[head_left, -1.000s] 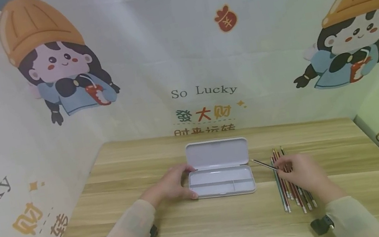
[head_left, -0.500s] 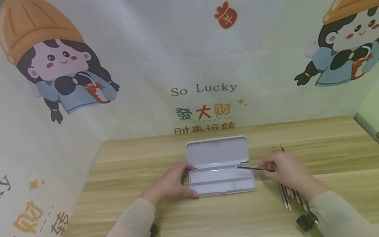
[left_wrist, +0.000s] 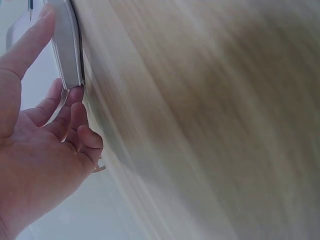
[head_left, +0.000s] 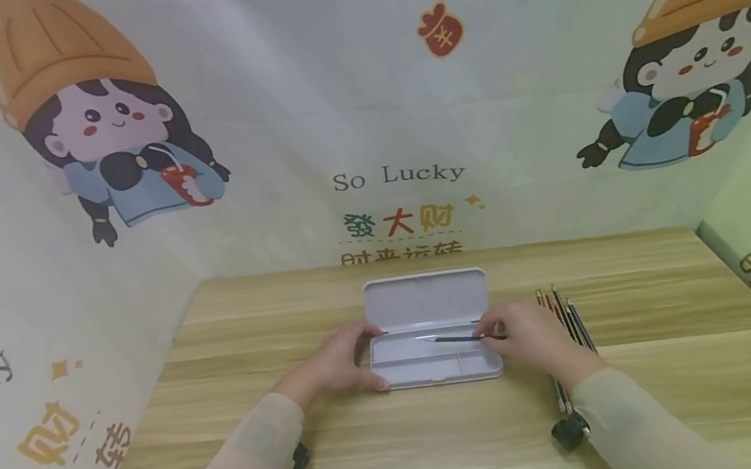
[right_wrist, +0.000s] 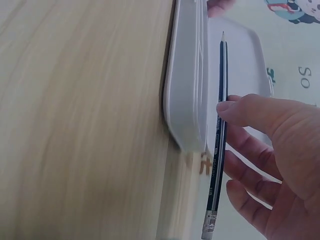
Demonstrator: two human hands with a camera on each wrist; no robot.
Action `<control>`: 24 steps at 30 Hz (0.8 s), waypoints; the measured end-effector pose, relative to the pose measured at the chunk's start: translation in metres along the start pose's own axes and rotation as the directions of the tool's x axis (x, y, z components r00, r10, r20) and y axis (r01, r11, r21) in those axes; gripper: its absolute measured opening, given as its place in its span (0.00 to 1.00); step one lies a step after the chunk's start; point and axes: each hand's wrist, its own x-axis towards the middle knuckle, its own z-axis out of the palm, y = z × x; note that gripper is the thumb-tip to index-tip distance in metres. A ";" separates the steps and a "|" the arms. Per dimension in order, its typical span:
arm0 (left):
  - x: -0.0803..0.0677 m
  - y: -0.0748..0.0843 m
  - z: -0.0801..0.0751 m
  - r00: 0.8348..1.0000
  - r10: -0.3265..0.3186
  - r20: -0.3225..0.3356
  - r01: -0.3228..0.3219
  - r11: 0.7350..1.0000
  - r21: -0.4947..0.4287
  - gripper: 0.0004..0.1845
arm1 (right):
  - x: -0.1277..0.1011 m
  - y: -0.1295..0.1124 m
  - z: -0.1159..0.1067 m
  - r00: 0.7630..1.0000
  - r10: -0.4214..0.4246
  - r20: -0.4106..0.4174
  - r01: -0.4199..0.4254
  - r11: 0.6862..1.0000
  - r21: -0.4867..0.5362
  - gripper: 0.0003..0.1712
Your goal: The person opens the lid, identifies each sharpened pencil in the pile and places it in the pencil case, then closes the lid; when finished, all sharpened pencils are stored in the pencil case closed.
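Presently a slim, dark pencil [right_wrist: 218, 150], sharp at one end, silvery at the other, points toward the left hand [head_left: 336, 364] above an open white case [head_left: 427, 301]; the right hand [head_left: 535, 334] pinches it, thumb against fingers. The left hand grips the case's nearer end, thumb in front, fingers behind. Beyond both hands, the backdrop [head_left: 295, 123] reads "So Lucky"; the pencil's lettering is blurred.

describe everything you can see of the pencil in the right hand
The pencil is slim and straight: a dark barrel with a paler lengthwise stripe and small print, a sharpened point at one end, a silvery band near the other. The right hand pinches it between thumb and fingers. In the head view it crosses the open case's long rear compartment, tip toward the left hand. Whether it touches the case is unclear.
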 end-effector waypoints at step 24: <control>0.000 -0.002 0.001 1.000 0.002 -0.002 -0.002 1.000 -0.001 0.45 | 0.040 -0.034 0.024 0.989 -0.124 0.077 0.122 0.992 0.025 0.06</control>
